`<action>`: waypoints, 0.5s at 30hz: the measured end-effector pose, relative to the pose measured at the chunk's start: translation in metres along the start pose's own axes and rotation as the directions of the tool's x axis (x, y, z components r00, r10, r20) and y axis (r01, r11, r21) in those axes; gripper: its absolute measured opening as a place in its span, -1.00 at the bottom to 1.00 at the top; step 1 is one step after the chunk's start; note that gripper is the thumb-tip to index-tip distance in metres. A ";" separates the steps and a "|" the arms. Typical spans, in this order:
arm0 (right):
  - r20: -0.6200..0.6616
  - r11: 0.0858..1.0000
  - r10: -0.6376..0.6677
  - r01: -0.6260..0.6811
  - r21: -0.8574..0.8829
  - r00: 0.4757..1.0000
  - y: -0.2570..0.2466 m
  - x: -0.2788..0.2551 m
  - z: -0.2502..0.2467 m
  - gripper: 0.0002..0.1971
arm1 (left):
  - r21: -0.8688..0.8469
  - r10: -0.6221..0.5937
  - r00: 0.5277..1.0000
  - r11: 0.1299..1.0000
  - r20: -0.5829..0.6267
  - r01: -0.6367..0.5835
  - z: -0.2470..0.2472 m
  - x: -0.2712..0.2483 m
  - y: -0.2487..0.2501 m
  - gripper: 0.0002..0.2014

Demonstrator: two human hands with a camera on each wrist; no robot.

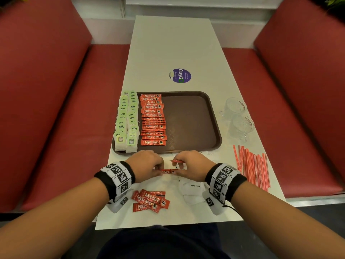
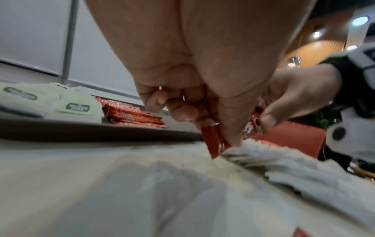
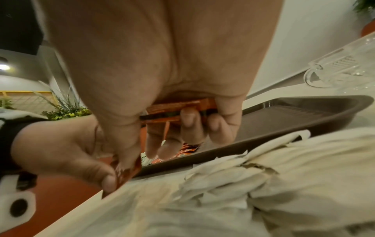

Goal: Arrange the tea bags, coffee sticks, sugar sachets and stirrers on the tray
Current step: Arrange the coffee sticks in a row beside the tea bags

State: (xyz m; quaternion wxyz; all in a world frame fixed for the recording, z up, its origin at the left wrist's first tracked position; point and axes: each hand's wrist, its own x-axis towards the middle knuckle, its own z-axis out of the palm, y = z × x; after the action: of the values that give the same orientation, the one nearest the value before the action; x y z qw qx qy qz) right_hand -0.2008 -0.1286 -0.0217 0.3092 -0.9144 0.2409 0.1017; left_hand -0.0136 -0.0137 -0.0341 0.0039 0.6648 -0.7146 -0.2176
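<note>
A brown tray (image 1: pixel 196 118) carries two columns of green-labelled tea bags (image 1: pixel 127 120) and one column of red coffee sticks (image 1: pixel 153 119). Just before its near edge, my left hand (image 1: pixel 158 168) and right hand (image 1: pixel 180 168) pinch opposite ends of one red coffee stick (image 1: pixel 169 171). The right wrist view shows more coffee sticks (image 3: pixel 178 109) tucked under the right hand's curled fingers. Loose coffee sticks (image 1: pixel 151 201) lie near the table's front edge. White sugar sachets (image 1: pixel 194 189) lie heaped below my right hand. Red-striped stirrers (image 1: pixel 252 165) lie at the right.
Two clear glass cups (image 1: pixel 237 116) stand right of the tray. A round purple sticker (image 1: pixel 180 75) sits on the white table beyond it. Red bench seats flank the table on both sides. The tray's right half is bare.
</note>
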 end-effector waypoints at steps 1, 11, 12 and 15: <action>-0.010 1.000 0.005 -0.005 0.004 1.000 0.001 0.001 0.000 -0.84 | -0.025 -0.003 1.000 1.000 -0.020 0.002 -0.003 0.000 0.001 -0.83; -0.112 0.998 -0.040 0.045 0.048 0.993 0.011 0.014 -0.018 -0.69 | -0.143 -0.069 0.979 0.989 -0.191 0.042 -0.015 0.008 -0.014 -0.81; -0.114 0.998 -0.036 0.042 0.054 0.993 0.011 0.016 -0.018 -0.68 | -0.146 -0.050 0.977 0.989 -0.205 0.020 -0.016 0.009 -0.015 -0.82; -0.130 0.997 -0.004 0.015 0.082 0.991 0.012 0.021 -0.020 -0.79 | -0.159 -0.004 0.972 0.987 -0.236 -0.034 -0.017 0.010 -0.021 -0.82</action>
State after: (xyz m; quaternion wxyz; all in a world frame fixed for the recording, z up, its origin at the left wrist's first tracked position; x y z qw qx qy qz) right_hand -0.1881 -0.1566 -0.0193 0.3307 -0.9066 0.2602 0.0304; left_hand 0.0100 -0.0291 -0.0282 0.1445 0.6780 -0.6940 -0.1944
